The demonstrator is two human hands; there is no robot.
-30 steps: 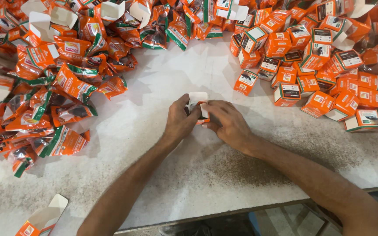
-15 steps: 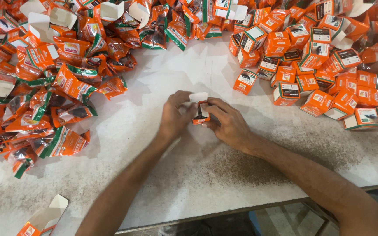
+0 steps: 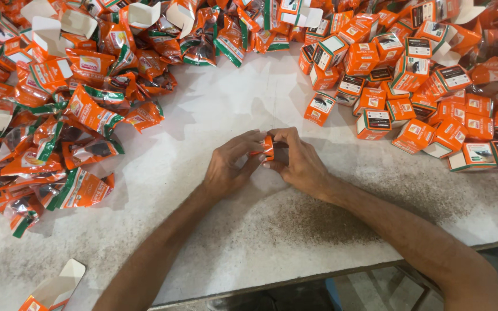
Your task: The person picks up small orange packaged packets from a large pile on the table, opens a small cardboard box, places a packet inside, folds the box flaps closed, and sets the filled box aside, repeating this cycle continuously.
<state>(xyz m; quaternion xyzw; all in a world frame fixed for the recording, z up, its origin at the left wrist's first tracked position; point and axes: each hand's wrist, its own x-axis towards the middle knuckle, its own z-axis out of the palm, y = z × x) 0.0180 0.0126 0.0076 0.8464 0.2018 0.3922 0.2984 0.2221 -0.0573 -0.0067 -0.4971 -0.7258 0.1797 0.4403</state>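
Note:
Both hands meet over the middle of the white table (image 3: pixel 220 103). My left hand (image 3: pixel 229 167) and my right hand (image 3: pixel 298 161) hold one small orange carton (image 3: pixel 267 147) between their fingertips. Most of the carton is hidden by the fingers, and no open flap shows. A heap of orange and green foil packets (image 3: pixel 87 112) lies to the left. Closed orange cartons (image 3: pixel 422 109) are piled to the right.
Open, unfilled cartons with white insides (image 3: pixel 59 23) lie among the packets at the top left. One open carton (image 3: pixel 53 291) lies near the table's front edge at the lower left. The table's front edge (image 3: pixel 295 279) runs below my forearms.
The carton's white top flap, which stood up earlier, is now folded down. My fingers have closed tighter round the carton.

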